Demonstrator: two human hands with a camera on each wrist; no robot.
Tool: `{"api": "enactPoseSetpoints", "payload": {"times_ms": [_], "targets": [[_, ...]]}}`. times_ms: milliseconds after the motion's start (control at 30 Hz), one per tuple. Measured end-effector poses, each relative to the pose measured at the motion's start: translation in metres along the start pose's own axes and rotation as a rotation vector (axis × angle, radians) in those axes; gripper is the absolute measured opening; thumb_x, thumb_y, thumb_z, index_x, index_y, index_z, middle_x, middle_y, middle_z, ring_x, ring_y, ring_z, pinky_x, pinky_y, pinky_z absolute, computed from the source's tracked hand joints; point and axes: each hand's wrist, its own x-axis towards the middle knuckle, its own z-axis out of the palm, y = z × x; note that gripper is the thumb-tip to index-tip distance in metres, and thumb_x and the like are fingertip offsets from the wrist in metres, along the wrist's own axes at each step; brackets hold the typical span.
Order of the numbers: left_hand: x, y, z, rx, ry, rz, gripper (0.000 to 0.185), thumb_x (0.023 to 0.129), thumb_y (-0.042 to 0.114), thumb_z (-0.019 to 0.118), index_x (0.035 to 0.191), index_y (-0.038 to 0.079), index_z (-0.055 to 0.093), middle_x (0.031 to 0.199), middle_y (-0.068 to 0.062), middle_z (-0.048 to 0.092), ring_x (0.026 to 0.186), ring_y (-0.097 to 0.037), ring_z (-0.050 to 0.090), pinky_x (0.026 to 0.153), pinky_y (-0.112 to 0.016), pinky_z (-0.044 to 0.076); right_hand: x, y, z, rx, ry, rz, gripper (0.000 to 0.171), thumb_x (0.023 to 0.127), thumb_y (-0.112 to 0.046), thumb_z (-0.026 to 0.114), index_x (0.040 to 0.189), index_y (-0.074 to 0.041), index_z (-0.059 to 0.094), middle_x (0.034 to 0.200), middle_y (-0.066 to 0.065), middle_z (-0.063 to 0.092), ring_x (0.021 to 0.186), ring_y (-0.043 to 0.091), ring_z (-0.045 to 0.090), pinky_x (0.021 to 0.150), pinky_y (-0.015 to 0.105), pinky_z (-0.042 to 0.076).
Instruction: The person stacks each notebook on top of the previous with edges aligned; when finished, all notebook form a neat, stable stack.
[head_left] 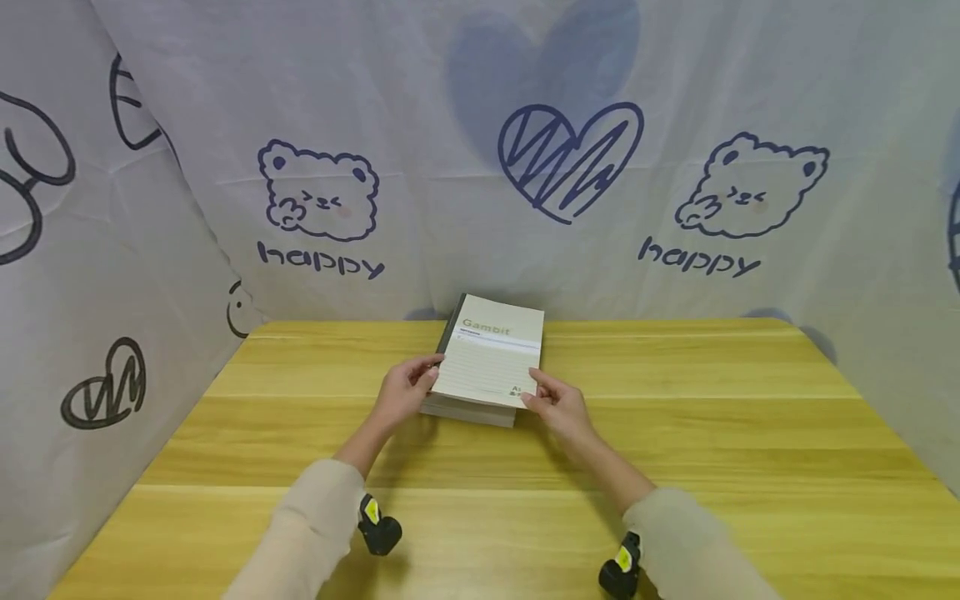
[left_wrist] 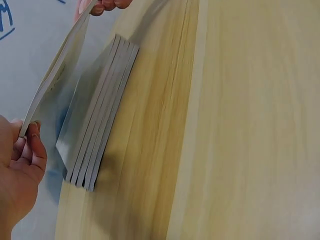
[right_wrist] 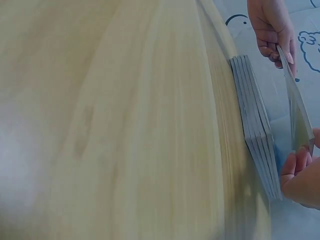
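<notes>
Above the notebook stack (head_left: 468,408), "Gambit" notebook (head_left: 491,354) pinched in left grip (head_left: 405,390) and right grip (head_left: 557,404)

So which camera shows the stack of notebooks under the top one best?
The left wrist view: the stack lies edge-on on the table, so you can count about four notebooks below the lifted top notebook. The right wrist view shows the same edges, but blurred. The head view shows only a thin strip under the top notebook.
</notes>
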Motion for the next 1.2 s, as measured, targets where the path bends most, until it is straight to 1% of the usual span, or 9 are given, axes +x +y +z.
{"api": "enactPoseSetpoints", "payload": {"times_ms": [167,300,500,600,667,767,900,1033,1200], "targets": [[0.006,-0.007,-0.005,0.082,0.012,0.004,0.029,0.094,0.004,0.049,0.12,-0.002,0.059,0.089,-0.017,0.06,0.066,-0.01,0.047,0.058,-0.019,0.042,0.005,0.005,0.011,-0.011,0.024,-0.013,0.047,0.084,0.003,0.06,0.129,0.007,0.048,0.075,-0.003,0.045,0.064,0.003,0.038,0.051,0.011,0.032],[0.01,-0.014,-0.006,0.154,0.021,0.022,0.028,0.093,0.003,0.05,0.117,-0.001,0.061,0.091,-0.018,0.062,0.07,-0.012,0.049,0.06,-0.02,0.04,0.007,0.01,0.018,-0.048,0.038,-0.017,0.045,0.084,0.004,0.06,0.128,0.008,0.05,0.075,-0.003,0.045,0.066,0.005,0.038,0.051,0.011,0.032],[0.013,-0.02,-0.005,0.239,0.028,0.1,0.026,0.091,0.0,0.051,0.114,-0.004,0.062,0.078,-0.016,0.059,0.064,-0.014,0.046,0.056,-0.021,0.038,0.01,0.018,0.025,-0.11,0.066,-0.042,0.044,0.084,0.003,0.06,0.126,0.009,0.051,0.075,-0.002,0.045,0.068,0.006,0.039,0.054,0.011,0.034],[0.014,-0.024,-0.003,0.34,0.019,0.154,0.027,0.09,0.0,0.051,0.116,-0.006,0.059,0.071,-0.014,0.057,0.059,-0.014,0.044,0.053,-0.024,0.037,0.011,0.021,0.027,-0.179,0.071,-0.047,0.044,0.084,0.0,0.061,0.126,0.008,0.051,0.074,-0.001,0.046,0.067,0.008,0.039,0.055,0.013,0.034],[0.015,-0.025,-0.002,0.438,0.017,0.194,0.027,0.09,0.0,0.05,0.116,-0.007,0.057,0.075,-0.015,0.061,0.061,-0.017,0.05,0.055,-0.028,0.043,0.011,0.023,0.028,-0.228,0.072,-0.054,0.045,0.084,-0.001,0.062,0.127,0.007,0.051,0.074,0.0,0.046,0.067,0.009,0.039,0.055,0.014,0.034],[0.016,-0.025,0.001,0.597,0.005,0.23,0.028,0.091,0.001,0.05,0.117,-0.007,0.056,0.09,-0.019,0.066,0.076,-0.026,0.061,0.068,-0.037,0.051,0.011,0.024,0.029,-0.273,0.068,-0.067,0.046,0.085,-0.003,0.061,0.128,0.006,0.05,0.073,0.0,0.045,0.066,0.01,0.038,0.056,0.016,0.033],[0.014,-0.023,0.002,0.783,-0.017,0.26,0.028,0.09,0.0,0.051,0.117,-0.006,0.055,0.097,-0.022,0.066,0.089,-0.033,0.064,0.078,-0.041,0.053,0.01,0.024,0.03,-0.315,0.06,-0.084,0.046,0.086,-0.003,0.06,0.129,0.007,0.048,0.071,0.0,0.044,0.065,0.011,0.038,0.055,0.016,0.033],[0.012,-0.025,0.003,0.884,-0.025,0.323,0.025,0.083,-0.004,0.055,0.109,-0.004,0.056,0.086,-0.019,0.064,0.078,-0.032,0.063,0.069,-0.04,0.053,0.009,0.024,0.029,-0.348,0.042,-0.093,0.046,0.086,-0.004,0.06,0.129,0.008,0.048,0.068,0.0,0.043,0.062,0.011,0.037,0.053,0.017,0.033],[0.01,-0.026,0.002,0.929,-0.033,0.365,0.027,0.075,-0.007,0.061,0.102,-0.001,0.056,0.079,-0.017,0.063,0.072,-0.03,0.062,0.063,-0.038,0.052,0.009,0.025,0.027,-0.382,0.022,-0.128,0.046,0.086,-0.004,0.061,0.128,0.009,0.047,0.067,0.0,0.044,0.06,0.01,0.036,0.052,0.016,0.033]]}}
